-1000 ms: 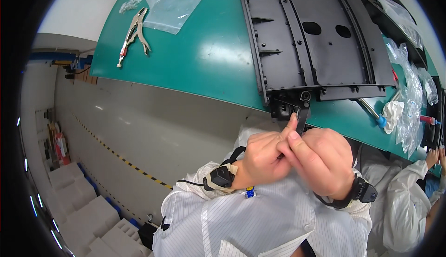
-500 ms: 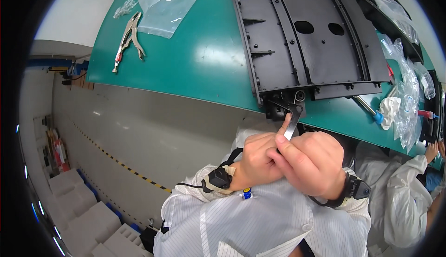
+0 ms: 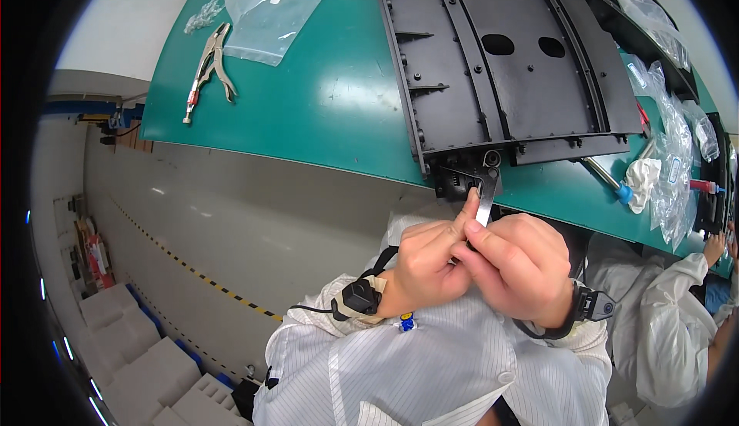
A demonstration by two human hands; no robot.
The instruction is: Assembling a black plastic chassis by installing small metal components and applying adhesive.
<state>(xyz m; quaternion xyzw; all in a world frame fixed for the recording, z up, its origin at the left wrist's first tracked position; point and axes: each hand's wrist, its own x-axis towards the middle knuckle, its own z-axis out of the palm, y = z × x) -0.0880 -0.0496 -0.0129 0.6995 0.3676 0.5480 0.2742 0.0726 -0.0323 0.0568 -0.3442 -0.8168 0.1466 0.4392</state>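
Note:
A large black metal panel assembly (image 3: 531, 95) with ribs, bolts and oval holes lies on the green table, its near end at the table's edge. From that end a small black bracket mechanism (image 3: 456, 183) juts out. A flat shiny metal bar (image 3: 484, 209) slants from it toward me. My right hand (image 3: 527, 264) is closed, pinching the bar's near end between thumb and index finger. My left hand (image 3: 427, 257) presses against it with curled fingers. Its index finger points up along the bar, tip at the bracket. What its other fingers hold, if anything, is hidden.
Locking pliers (image 3: 208, 72) and a clear plastic bag (image 3: 273, 18) lie on the table (image 3: 339, 110) at left. At right are a blue-and-metal tool (image 3: 612, 182), a crumpled white cloth (image 3: 643, 183) and plastic wrapping (image 3: 671, 164). Another person's sleeve (image 3: 662, 318) shows at far right.
My left index fingertip has shifted slightly left at the bracket, and my left hand is tilted a little more upright. The right hand keeps its pinch on the bar. The whole view has shifted slightly.

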